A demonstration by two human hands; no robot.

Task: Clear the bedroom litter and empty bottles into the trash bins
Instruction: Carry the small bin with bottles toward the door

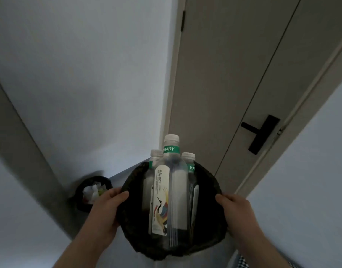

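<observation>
At the far left, a small bin [94, 192] lined with a black bag stands on the floor against the pale wall [79, 74], holding crumpled white paper and other litter. Just to its right, the person's left hand [106, 205] is clamped on the left rim of a second, larger bin [208, 190], also lined with a black bag, thumb over the edge and fingers beneath. Inside this bin stand three clear plastic bottles with white caps and green neck bands: a shorter one at the left [155, 157], a tall middle one [169, 190] whose label shows a crane, and another at the right [189, 163]; all rise above the rim and look nearly empty. The right hand [235, 208] is closed on the bin's right rim in the same way. Behind and to the right is a beige door [224, 84] with a dark lever handle [260, 133].
</observation>
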